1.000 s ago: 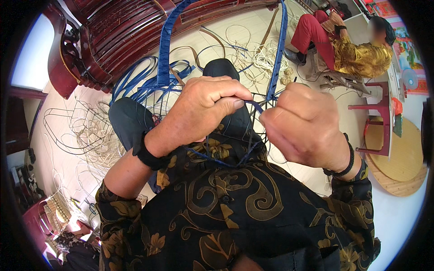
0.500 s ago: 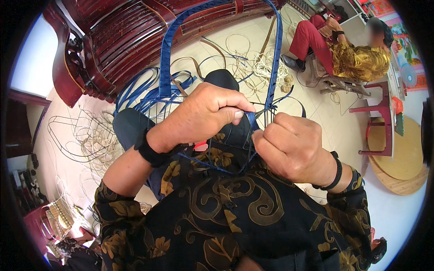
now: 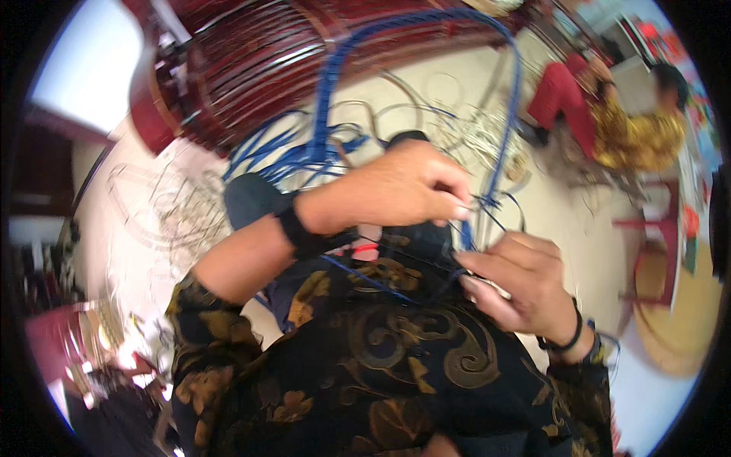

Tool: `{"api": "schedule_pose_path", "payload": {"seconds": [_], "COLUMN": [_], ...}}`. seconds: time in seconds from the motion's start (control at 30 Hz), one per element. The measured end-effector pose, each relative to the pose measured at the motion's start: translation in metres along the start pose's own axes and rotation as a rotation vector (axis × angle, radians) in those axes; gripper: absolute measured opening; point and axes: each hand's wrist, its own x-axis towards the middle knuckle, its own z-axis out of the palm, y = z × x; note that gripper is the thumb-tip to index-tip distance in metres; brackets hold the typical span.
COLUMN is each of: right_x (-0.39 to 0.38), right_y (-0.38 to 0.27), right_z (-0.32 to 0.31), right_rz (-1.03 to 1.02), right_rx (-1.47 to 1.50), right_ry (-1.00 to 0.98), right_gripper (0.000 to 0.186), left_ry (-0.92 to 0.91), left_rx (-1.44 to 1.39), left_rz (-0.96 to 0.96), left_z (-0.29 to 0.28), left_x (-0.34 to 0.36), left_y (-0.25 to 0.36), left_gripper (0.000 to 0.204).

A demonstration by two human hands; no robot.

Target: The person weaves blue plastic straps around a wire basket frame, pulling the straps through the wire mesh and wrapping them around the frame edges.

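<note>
A basket-like frame of dark thin wires is in my lap, with a tall arched handle [image 3: 324, 91] wrapped in blue strip rising from it. My left hand [image 3: 400, 186] reaches across the frame, thumb and fingers pinched at the top of a short piece of blue strip [image 3: 466, 234], close to the knotted base of the handle's right side. Just below and to the right, my right hand [image 3: 525, 282] is closed in a pinch at the strip's lower end. Motion blur hides the exact grip. Another blue-wrapped edge [image 3: 365, 278] runs below my left wrist.
Loose blue strips [image 3: 266, 145] lie beyond my knees, with tangled pale cord [image 3: 487, 141] farther right. Thin wire hoops [image 3: 167, 198] cover the floor at left. A dark red wooden bench [image 3: 259, 61] stands ahead. Another person [image 3: 628, 129] sits on a low seat at right.
The whole view has shifted, putting things lower and farther right. My hands are slightly farther apart, and my right hand has gone from a fist to a thumb-and-finger pinch.
</note>
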Motion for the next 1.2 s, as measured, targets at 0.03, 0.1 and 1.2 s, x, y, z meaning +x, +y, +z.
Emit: {"api": "schedule_pose_path", "payload": {"seconds": [0.03,0.1,1.2], "right_x": [-0.004,-0.006,0.035], "right_y": [-0.001,-0.003,-0.046], "right_z": [-0.002,-0.005,0.010], "right_rz": [0.036,0.102,-0.023], "right_rx": [0.086,0.183,-0.135], "right_ry": [-0.029,-0.083,-0.306], "right_gripper": [0.028,0.028,0.025], "left_ry": [0.010,-0.011,-0.004], "left_rx": [0.059,-0.010,0.085], "left_rz": [0.133,0.114,0.236], "left_z": [0.003,0.005,0.008], "left_x": [0.002,0.003,0.020], "left_y": [-0.011,-0.010,-0.028], "left_gripper": [0.014,0.015,0.015]}}
